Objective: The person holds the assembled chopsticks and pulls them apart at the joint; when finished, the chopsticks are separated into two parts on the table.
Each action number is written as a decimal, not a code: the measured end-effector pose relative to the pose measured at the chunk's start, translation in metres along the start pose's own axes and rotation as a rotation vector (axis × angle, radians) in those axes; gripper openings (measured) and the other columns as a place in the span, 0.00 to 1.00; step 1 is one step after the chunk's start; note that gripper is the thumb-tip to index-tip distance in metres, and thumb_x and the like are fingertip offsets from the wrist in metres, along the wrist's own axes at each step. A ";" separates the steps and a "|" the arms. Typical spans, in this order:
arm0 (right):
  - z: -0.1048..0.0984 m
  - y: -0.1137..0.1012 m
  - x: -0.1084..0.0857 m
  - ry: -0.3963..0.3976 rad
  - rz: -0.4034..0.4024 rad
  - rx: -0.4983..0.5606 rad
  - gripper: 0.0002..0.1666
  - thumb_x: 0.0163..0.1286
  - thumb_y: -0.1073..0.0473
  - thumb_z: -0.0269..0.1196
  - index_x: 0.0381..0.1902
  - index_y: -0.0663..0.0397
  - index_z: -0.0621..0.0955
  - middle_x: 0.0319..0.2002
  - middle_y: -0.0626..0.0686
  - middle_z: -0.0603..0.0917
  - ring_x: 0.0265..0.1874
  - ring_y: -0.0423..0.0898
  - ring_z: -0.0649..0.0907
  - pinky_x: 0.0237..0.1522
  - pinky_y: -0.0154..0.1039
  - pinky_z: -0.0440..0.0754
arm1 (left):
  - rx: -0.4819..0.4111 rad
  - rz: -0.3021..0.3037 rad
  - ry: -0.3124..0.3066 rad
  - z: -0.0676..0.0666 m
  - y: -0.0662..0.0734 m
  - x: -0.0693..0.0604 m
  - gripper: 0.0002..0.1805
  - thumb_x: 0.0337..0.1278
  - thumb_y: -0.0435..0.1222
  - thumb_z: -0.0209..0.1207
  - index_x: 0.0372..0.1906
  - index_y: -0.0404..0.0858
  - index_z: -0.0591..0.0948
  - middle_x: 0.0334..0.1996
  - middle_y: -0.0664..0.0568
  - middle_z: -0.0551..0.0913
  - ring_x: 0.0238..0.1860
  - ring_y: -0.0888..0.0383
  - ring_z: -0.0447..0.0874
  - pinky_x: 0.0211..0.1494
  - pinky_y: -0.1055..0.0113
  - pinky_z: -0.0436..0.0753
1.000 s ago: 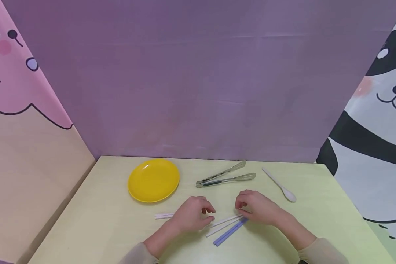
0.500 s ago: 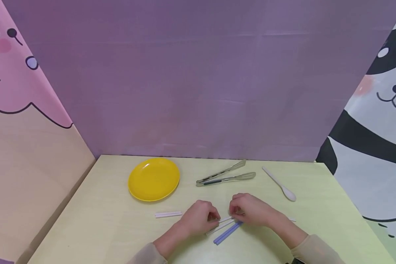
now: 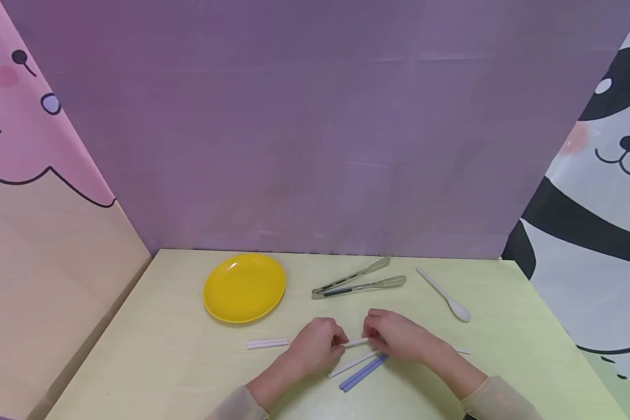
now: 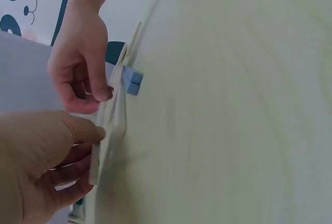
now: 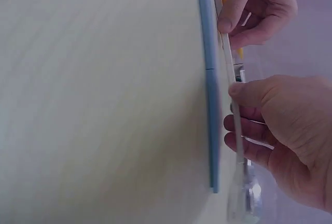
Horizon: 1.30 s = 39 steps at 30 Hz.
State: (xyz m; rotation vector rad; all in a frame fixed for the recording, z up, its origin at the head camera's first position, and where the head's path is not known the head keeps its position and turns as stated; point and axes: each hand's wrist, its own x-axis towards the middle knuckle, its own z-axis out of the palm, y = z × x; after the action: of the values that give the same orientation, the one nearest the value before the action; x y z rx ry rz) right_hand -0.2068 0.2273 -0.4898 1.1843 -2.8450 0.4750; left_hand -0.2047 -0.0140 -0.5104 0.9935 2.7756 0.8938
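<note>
In the head view a white chopstick (image 3: 356, 342) is held between both hands. My left hand (image 3: 315, 348) pinches its left end with thumb and fingers. Further along, my right hand (image 3: 401, 337) pinches the same chopstick (image 5: 238, 130), its thumb on the near side in the right wrist view. Just in front, a second white chopstick (image 3: 349, 366) lies slanted on the table. Beside that one are two blue chopsticks (image 3: 362, 374) lying side by side, their far ends hidden by the right hand. Left of the left hand lies a pale pink pair of sticks (image 3: 268, 344).
A yellow plate (image 3: 244, 287) sits at the back left of the table (image 3: 178, 361). Spread metal tongs (image 3: 359, 287) lie at the back middle, and a pale spoon (image 3: 446, 296) to their right. One white stick end (image 3: 463, 351) shows beyond the right forearm.
Both hands have come closer together over the white chopsticks. They now pinch one, lifting it apart from the other; the left hand moved right, the right hand left.
</note>
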 end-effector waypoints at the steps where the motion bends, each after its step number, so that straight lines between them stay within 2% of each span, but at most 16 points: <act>1: -0.002 -0.002 0.000 0.013 0.001 0.002 0.12 0.67 0.69 0.70 0.33 0.46 0.80 0.34 0.40 0.78 0.33 0.31 0.75 0.39 0.31 0.81 | 0.000 0.000 0.021 -0.002 0.000 0.000 0.05 0.62 0.30 0.68 0.39 0.39 0.92 0.28 0.59 0.81 0.29 0.71 0.72 0.38 0.79 0.77; 5: -0.019 -0.011 0.001 0.041 0.022 0.034 0.10 0.72 0.68 0.66 0.38 0.47 0.78 0.36 0.40 0.77 0.34 0.31 0.75 0.38 0.32 0.80 | -0.009 0.026 0.130 -0.015 0.003 0.000 0.04 0.60 0.31 0.67 0.38 0.40 0.88 0.30 0.58 0.81 0.30 0.69 0.71 0.38 0.78 0.78; 9: -0.041 -0.023 0.005 0.065 0.022 0.056 0.08 0.75 0.67 0.64 0.41 0.46 0.78 0.36 0.40 0.81 0.35 0.32 0.76 0.40 0.33 0.80 | -0.027 0.119 0.256 -0.031 0.010 -0.001 0.04 0.58 0.30 0.66 0.37 0.40 0.85 0.31 0.55 0.84 0.30 0.66 0.73 0.36 0.77 0.77; 14: -0.063 -0.035 0.010 0.109 -0.043 0.017 0.07 0.76 0.65 0.63 0.40 0.45 0.81 0.32 0.37 0.79 0.30 0.29 0.73 0.35 0.29 0.77 | 0.016 0.234 0.366 -0.049 0.022 -0.004 0.03 0.63 0.33 0.68 0.39 0.43 0.84 0.34 0.56 0.86 0.34 0.62 0.83 0.42 0.74 0.83; 18: -0.074 -0.042 0.011 0.139 -0.102 -0.001 0.06 0.76 0.63 0.65 0.39 0.44 0.83 0.29 0.35 0.76 0.26 0.27 0.70 0.30 0.26 0.73 | 0.069 0.320 0.429 -0.058 0.030 -0.008 0.03 0.66 0.36 0.69 0.40 0.43 0.86 0.35 0.57 0.88 0.35 0.62 0.88 0.40 0.76 0.83; 21: -0.079 -0.042 0.010 0.165 -0.161 0.009 0.07 0.76 0.64 0.66 0.39 0.44 0.85 0.29 0.35 0.78 0.26 0.26 0.70 0.31 0.24 0.73 | 0.107 0.372 0.480 -0.063 0.036 -0.009 0.03 0.66 0.37 0.71 0.39 0.43 0.87 0.34 0.58 0.89 0.34 0.64 0.90 0.36 0.80 0.81; 24: -0.084 -0.041 0.008 0.197 -0.224 0.015 0.08 0.73 0.66 0.68 0.41 0.45 0.87 0.29 0.36 0.80 0.27 0.26 0.71 0.32 0.22 0.73 | 0.131 0.397 0.499 -0.066 0.040 -0.010 0.03 0.66 0.38 0.71 0.38 0.45 0.87 0.34 0.59 0.89 0.33 0.67 0.90 0.35 0.82 0.80; 31: -0.093 -0.037 0.006 0.273 -0.352 0.020 0.12 0.68 0.70 0.70 0.44 0.49 0.89 0.32 0.38 0.85 0.28 0.27 0.75 0.34 0.20 0.75 | 0.105 0.417 0.478 -0.074 0.049 -0.012 0.03 0.66 0.35 0.71 0.39 0.43 0.86 0.36 0.58 0.89 0.35 0.66 0.89 0.39 0.80 0.84; 36: -0.094 -0.036 0.006 0.328 -0.421 0.005 0.07 0.77 0.65 0.65 0.46 0.52 0.89 0.31 0.41 0.84 0.27 0.28 0.74 0.34 0.21 0.75 | 0.091 0.419 0.485 -0.076 0.054 -0.014 0.03 0.67 0.34 0.70 0.38 0.42 0.85 0.35 0.57 0.88 0.33 0.65 0.87 0.40 0.80 0.83; 39: -0.094 -0.036 0.006 0.344 -0.442 0.015 0.11 0.83 0.58 0.59 0.46 0.52 0.89 0.30 0.41 0.82 0.26 0.29 0.74 0.33 0.20 0.75 | 0.084 0.420 0.483 -0.077 0.056 -0.015 0.03 0.67 0.34 0.70 0.38 0.41 0.85 0.34 0.56 0.87 0.33 0.64 0.86 0.41 0.80 0.83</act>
State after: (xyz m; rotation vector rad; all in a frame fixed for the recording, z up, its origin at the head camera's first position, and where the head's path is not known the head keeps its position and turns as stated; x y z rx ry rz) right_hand -0.1946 0.2266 -0.3896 1.5072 -2.2142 0.6022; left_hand -0.1802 -0.0268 -0.4176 1.6075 3.0592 1.2156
